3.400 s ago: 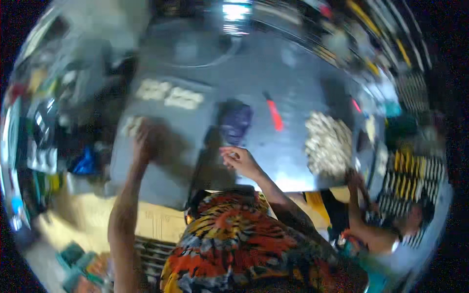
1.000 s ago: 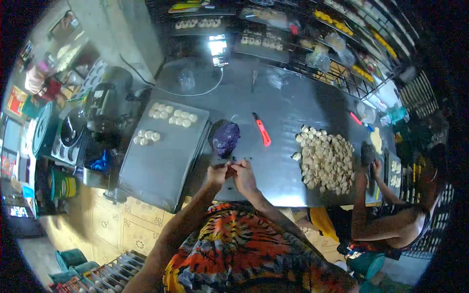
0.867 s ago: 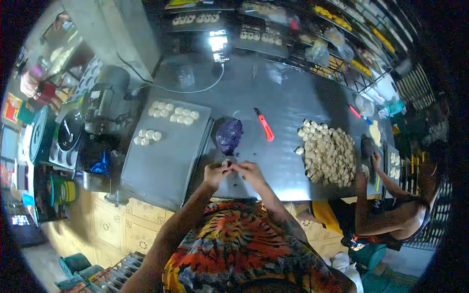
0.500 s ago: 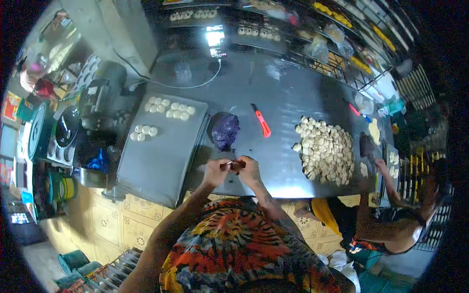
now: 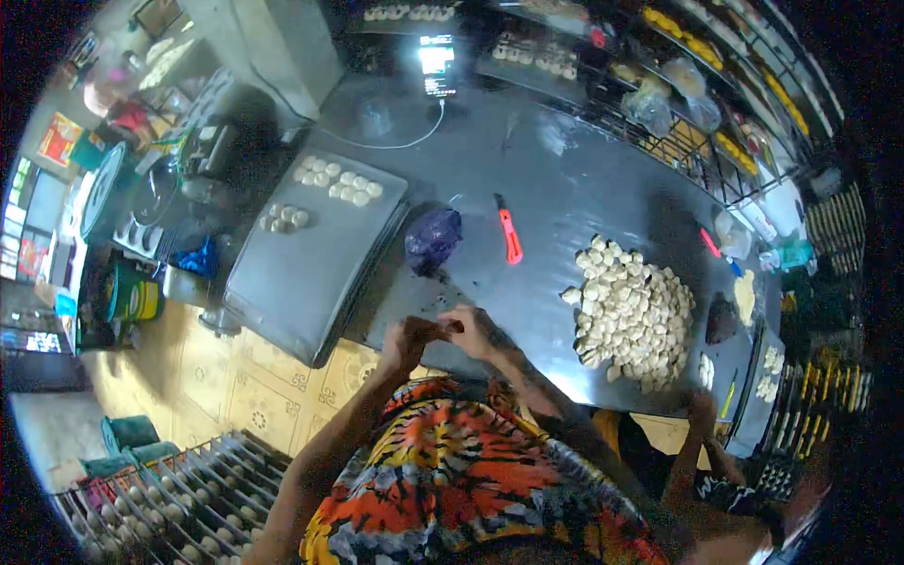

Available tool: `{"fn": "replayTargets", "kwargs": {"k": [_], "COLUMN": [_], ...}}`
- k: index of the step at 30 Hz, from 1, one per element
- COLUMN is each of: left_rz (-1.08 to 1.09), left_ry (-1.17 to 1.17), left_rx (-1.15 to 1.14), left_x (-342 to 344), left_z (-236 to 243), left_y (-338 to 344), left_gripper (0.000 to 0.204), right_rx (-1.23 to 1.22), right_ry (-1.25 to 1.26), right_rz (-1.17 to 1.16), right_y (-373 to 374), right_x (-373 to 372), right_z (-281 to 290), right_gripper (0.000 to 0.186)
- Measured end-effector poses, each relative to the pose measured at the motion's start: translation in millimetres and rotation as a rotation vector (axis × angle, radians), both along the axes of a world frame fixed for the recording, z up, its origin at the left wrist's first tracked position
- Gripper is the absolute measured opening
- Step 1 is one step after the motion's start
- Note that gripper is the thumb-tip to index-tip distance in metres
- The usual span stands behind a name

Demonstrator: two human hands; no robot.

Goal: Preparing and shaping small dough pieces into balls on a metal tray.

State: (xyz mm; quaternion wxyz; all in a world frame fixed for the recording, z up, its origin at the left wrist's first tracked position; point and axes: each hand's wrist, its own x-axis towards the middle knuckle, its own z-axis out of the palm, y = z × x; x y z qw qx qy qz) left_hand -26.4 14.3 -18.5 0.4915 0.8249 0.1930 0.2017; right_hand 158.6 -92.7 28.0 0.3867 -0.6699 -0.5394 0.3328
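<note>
My left hand (image 5: 409, 343) and my right hand (image 5: 475, 332) meet at the near edge of the dark table, fingers curled and pressed together. Whatever sits between the fingertips is hidden by them. Just beyond lies a purple mound of filling (image 5: 433, 239), with dark crumbs on the tabletop on its near side. A red box cutter (image 5: 509, 235) rests to the right of the mound. Farther right spreads a big heap of small pale dough pieces (image 5: 633, 311). On the left, a grey baking tray (image 5: 311, 254) carries several round dough balls (image 5: 348, 186) in rows.
A lit phone (image 5: 437, 68) on a white cable stands at the back. Wire racks (image 5: 697, 141) hold bags at the far right. A co-worker's arm (image 5: 702, 424) reaches the table at the right. A rack of trays with dough balls (image 5: 179, 508) stands at lower left.
The whole view has turned and shifted, bringing the lower-left rack further in. My hands have drawn closer together, hiding the gap between the fingertips. The co-worker's arm has moved nearer the table's front edge.
</note>
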Motion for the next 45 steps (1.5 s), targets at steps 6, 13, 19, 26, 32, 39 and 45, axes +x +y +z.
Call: {"fn": "replayTargets", "kwargs": {"k": [6,13,19,26,32,39,45], "left_rz": [0.306,0.436,0.530,0.661,0.198,0.160,0.195], "left_ry": [0.300,0.038,-0.030,0.014,0.108,0.209,0.088], "left_rx": [-0.089,-0.636,-0.834,-0.080,0.559,0.632,-0.233], "left_x": [6,-27,-83,-106,-141,-115,-68], "left_z": [70,67,51,57,-25,14,48], "left_y": [-6,64,143,276,327,293,184], "left_gripper": [0.028,0.035,0.037,0.023,0.039,0.040,0.037], "right_rx": [-0.007,0.005,-0.099,-0.220,-0.403,0.249,-0.280], "right_ry": [-0.107,-0.037,0.482,0.873,0.590,0.175,-0.501], "right_rz": [-0.047,-0.175,-0.066,-0.238,-0.337,-0.695,-0.841], "right_y": [16,88,185,210,95,-54,-107], "right_x": [-7,-57,-96,-108,-48,67,155], "right_z": [19,12,-13,40,19,-33,-39], "right_gripper": [0.009,0.013,0.025,0.039,0.044,0.019,0.007]}}
